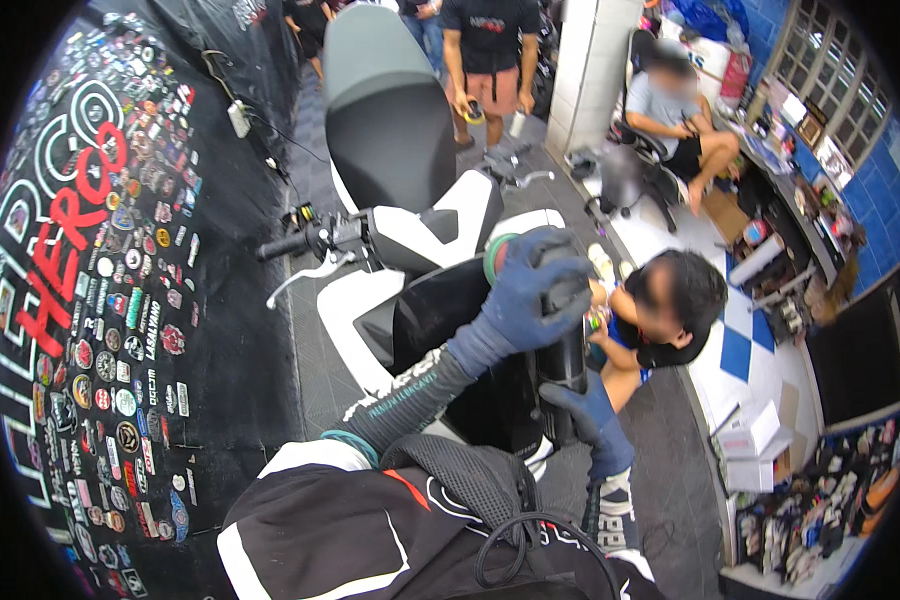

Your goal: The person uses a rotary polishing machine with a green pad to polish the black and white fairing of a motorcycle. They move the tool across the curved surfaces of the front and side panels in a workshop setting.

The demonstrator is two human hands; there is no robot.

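Both my hands, in blue gloves, are on a black power polisher (561, 366). My left hand (532, 292) wraps over its head, fingers curled round the top. My right hand (587, 412) grips the body lower down, thumb across it. A green-rimmed pad (497, 254) shows at the head's left side, close to a glossy black front panel (432, 312) of a white and black scooter (440, 230). Whether the pad touches the panel I cannot tell. The scooter's left brake lever (310, 275) is to the left of my left forearm.
A person (675, 310) crouches just right of the polisher. Another person (490, 60) stands behind the grey and black seat (390, 130), holding small items. A seated person (665, 110) is beside a cluttered desk (820, 220). A sticker-covered black wall (120, 300) runs along the left.
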